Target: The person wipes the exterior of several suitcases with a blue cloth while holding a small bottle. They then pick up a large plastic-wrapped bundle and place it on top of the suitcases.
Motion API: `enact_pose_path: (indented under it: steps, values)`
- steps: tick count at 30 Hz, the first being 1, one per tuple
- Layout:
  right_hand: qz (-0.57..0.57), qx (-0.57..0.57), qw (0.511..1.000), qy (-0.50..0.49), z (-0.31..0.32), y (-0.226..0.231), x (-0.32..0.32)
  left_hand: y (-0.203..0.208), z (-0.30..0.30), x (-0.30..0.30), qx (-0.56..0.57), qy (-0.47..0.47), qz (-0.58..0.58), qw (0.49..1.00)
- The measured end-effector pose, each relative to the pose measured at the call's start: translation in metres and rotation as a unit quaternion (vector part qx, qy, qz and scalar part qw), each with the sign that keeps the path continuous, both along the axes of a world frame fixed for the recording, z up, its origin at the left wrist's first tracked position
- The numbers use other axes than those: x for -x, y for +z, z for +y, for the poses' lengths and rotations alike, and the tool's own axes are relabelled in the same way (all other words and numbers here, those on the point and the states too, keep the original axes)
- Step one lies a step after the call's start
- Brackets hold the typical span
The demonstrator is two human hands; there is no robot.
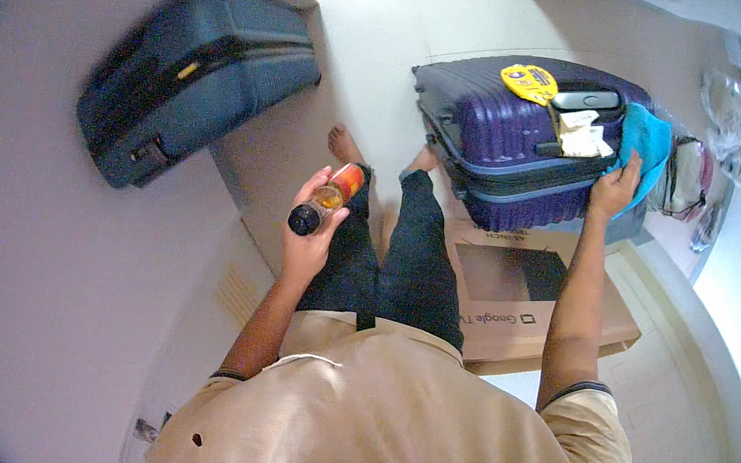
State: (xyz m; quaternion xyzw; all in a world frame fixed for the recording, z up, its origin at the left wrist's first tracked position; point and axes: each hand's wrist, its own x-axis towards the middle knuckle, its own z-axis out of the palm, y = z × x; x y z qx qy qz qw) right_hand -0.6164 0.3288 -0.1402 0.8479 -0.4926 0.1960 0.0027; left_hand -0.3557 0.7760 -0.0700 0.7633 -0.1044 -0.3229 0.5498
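A small bottle (pixel 329 199) with a black cap and an orange-red label is gripped in my left hand (pixel 312 233), its cap tilted toward me. On the right, my right hand (pixel 618 186) presses on a turquoise cloth (pixel 647 147) at the end of a purple ribbed suitcase (pixel 507 132); its fingers curl over the cloth. A yellow tag (pixel 530 82) and white paper tags (pixel 583 134) hang by the suitcase's grey handle (pixel 588 99).
A dark suitcase (pixel 211 86) stands at the left. Below the purple suitcase lies a flat brown cardboard box (pixel 510 319), beside my legs. Clear plastic wrapping (pixel 726 111) and a pink-and-white bag (pixel 687 177) are at the far right. My bare feet (pixel 343 144) rest on the pale floor (pixel 370 33).
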Motion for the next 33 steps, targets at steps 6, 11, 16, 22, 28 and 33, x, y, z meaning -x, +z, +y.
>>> enact_pose_path:
  steps: [6, 11, 16, 22, 28, 33]
  values:
    - [0.027, -0.013, 0.999, -0.027, -0.024, -0.003, -0.005, -0.023, 0.019, 0.02, 0.021, 0.033, 0.003, 0.999]
    - [0.047, 0.059, 0.997, 0.007, -0.053, -0.002, -0.009, -0.032, 0.032, 0.022, 0.022, 0.046, -0.007, 0.999]
    - [0.043, 0.029, 0.999, 0.005, -0.06, 0.001, -0.009, -0.036, 0.04, 0.019, 0.004, 0.048, -0.01, 0.999]
    - [0.049, -0.07, 0.993, -0.082, -0.024, 0.076, -0.047, -0.039, 0.046, 0.017, 0.02, 0.074, 0.016, 0.997]
    - [0.078, -0.026, 0.941, 0.327, 0.104, 0.136, -0.153, -0.043, 0.058, 0.02, 0.005, 0.106, 0.009, 0.994]
    - [0.213, -0.173, 0.835, 0.477, 0.179, 0.071, -0.193, -0.053, 0.073, 0.026, 0.04, 0.153, 0.006, 0.987]
